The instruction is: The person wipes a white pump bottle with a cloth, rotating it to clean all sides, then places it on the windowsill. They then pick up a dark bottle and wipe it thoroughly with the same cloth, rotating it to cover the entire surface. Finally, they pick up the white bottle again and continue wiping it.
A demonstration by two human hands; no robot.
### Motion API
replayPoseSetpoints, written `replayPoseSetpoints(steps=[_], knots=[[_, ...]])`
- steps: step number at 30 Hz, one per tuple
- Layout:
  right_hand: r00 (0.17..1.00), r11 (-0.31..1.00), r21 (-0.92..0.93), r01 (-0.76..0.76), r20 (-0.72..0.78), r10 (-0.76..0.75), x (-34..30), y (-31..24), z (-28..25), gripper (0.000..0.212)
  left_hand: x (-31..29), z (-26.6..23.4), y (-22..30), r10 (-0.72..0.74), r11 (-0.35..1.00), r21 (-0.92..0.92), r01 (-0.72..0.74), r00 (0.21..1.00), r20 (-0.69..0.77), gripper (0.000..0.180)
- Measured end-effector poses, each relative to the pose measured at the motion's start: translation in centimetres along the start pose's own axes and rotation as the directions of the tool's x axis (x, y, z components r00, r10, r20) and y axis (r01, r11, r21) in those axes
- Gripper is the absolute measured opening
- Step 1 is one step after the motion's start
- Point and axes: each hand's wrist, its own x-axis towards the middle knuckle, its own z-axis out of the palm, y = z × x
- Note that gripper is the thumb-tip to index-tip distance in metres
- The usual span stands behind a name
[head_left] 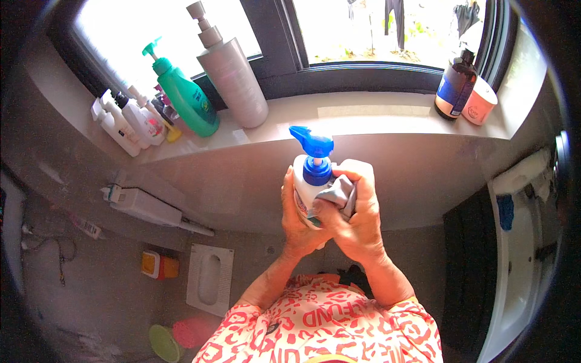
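In front of my chest, below the window sill, I hold a white pump bottle (307, 192) with a blue pump head (316, 143) that points to the left. My left hand (294, 221) is wrapped round the bottle's left side. A grey cloth (340, 195) is bunched in my right hand (361, 218), whose fingers close over it and press it against the bottle's right side. The lower part of the bottle is mostly hidden by my hands.
On the sill (357, 115) stand a green pump bottle (186, 97), a tall grey-pink pump bottle (235, 81), several small white bottles (124, 124), a dark bottle (456, 88) and a pink jar (480, 103). Below are a squat toilet (209, 278) and, at right, a washbasin (519, 266).
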Motion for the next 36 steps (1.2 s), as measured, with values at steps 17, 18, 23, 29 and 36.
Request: replayPoseSetpoints(steps=[17,18,23,29,36], knots=[[0.921,0.710,0.614,-0.345,0.366,0.131,3.8,2.6,-2.3,0.029,-1.0,-2.5,-2.0,-0.146,0.872,-0.364,0.328,0.883,0.446,0.109],[0.869,0.723,0.549,-0.419,0.475,0.143,4.7,3.0,-2.8,0.043,-0.8,-2.5,-1.7,-0.164,0.859,-0.370,0.355,0.874,0.458,0.109],[0.855,0.533,0.685,-0.497,0.491,0.167,5.4,4.5,-1.7,0.020,-1.9,-1.0,-1.8,-0.237,0.781,-0.478,0.402,0.899,0.368,0.105],[0.997,0.980,0.199,-0.023,0.071,0.009,2.5,4.1,-1.0,0.034,-0.9,1.8,-1.0,-0.296,0.642,-0.697,0.320,0.942,0.160,0.101],[0.940,0.923,-0.185,0.336,0.116,-0.319,-1.8,1.9,-1.6,0.054,-0.9,2.4,-2.6,-0.242,0.618,-0.766,0.178,0.970,0.031,0.104]])
